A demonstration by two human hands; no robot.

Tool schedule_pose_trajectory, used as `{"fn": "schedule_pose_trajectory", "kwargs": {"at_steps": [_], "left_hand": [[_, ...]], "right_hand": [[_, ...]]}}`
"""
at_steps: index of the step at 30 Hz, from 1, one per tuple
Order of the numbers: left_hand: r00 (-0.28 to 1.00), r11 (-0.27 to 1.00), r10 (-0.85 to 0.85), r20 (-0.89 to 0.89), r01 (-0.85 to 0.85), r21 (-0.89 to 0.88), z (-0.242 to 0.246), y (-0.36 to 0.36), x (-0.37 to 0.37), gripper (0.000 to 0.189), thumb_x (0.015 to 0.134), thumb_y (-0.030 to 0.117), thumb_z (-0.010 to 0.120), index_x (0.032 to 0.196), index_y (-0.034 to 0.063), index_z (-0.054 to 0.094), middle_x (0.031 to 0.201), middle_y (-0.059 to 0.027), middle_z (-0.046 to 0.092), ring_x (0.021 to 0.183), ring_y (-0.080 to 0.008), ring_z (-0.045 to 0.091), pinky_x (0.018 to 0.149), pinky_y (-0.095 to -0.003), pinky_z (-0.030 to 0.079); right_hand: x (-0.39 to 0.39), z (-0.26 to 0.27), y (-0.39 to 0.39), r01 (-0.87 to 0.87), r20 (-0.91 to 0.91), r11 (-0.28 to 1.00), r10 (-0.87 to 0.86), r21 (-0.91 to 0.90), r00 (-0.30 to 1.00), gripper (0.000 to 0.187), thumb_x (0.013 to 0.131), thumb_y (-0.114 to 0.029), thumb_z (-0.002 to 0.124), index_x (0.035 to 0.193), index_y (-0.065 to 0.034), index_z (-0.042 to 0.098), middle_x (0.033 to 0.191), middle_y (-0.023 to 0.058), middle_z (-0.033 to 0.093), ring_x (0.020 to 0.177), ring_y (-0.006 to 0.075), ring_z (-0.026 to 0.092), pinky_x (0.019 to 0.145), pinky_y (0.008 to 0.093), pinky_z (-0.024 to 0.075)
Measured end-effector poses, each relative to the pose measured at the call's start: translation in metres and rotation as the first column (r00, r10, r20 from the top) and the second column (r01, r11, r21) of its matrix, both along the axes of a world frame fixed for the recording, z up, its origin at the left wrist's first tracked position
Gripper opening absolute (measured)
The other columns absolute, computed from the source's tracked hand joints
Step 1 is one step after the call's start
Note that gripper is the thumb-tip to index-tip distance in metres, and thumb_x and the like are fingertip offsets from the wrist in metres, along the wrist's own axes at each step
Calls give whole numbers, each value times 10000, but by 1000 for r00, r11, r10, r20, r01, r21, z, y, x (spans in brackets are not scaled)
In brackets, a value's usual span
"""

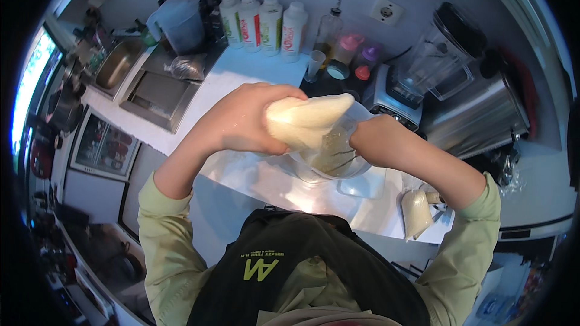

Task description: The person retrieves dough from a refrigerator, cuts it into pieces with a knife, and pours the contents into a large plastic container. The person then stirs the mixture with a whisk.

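My left hand [244, 120] is closed around a soft bag of pale cream powder [303, 120], tilted so its narrow end points right over a translucent plastic container [312, 171]. Pale liquid or powder shows inside the container; which one, I cannot tell. At the container's right side my right hand [378, 140] is a fist, and the dark wires of what looks like a whisk [342, 156] run from it into the contents. The handle is hidden in the fist. A flat, pale plate-like object [362, 183] lies partly beneath the container.
A filled clear bag [416, 215] rests by my right forearm. Behind stand a blender [403, 95], a large metal vessel [476, 115], squeeze bottles [367, 61] and several white bottles [271, 25]. Leftward are a plastic jug [181, 22] and a sink [120, 65].
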State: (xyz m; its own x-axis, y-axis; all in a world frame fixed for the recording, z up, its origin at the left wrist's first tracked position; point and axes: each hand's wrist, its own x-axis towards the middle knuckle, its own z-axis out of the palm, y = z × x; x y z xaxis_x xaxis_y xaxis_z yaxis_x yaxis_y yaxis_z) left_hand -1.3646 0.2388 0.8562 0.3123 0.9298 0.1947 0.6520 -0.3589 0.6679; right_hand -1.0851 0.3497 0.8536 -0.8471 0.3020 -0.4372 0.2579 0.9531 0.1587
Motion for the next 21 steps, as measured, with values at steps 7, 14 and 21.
{"fn": "schedule_pose_trajectory", "kwargs": {"at_steps": [7,14,21], "left_hand": [[1000,1000,-11,17,10,12,0,5,1,662,612,234,838,1237,79,685,1113,-146,735,1051,-366,675,921,-425,529],[992,993,81,-96,-72,94,2,0,10,574,603,222,842,1157,155,707,1023,-134,724,1001,-364,671,848,-458,531],[983,993,57,-174,-38,114,4,4,14,541,573,223,852,1096,155,732,964,-138,738,948,-352,712,760,-469,567]], "right_hand": [[-2,-6,-11,22,10,989,-24,143,1000,139,831,-100,635,856,-95,772,772,143,724,777,343,742,683,449,592],[-4,-4,-20,106,-15,974,-105,198,994,156,854,-100,610,905,-86,757,826,152,732,811,336,743,675,458,589],[-5,3,-35,159,-4,973,-160,165,987,145,871,-79,603,898,-62,744,859,181,731,830,369,737,716,464,592]]}}
